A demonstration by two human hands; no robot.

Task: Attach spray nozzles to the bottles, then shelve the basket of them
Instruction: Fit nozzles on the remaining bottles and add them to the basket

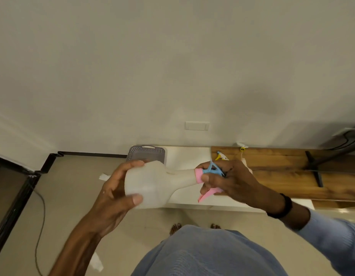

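We note the left hand (113, 193) grasping the white bottle (152, 184) sideways above the bench (184, 156), right hand (228, 180) gripping its pink-and-blue spray nozzle (209, 173).

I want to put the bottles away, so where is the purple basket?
In the head view the purple basket stands at the left end of the white counter, against the wall, just behind the bottle that the left hand holds.

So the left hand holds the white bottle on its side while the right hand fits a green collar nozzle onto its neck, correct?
Not quite: in the head view the nozzle collar is pink, not green. The left hand does hold the white bottle on its side, and the right hand works at the neck.
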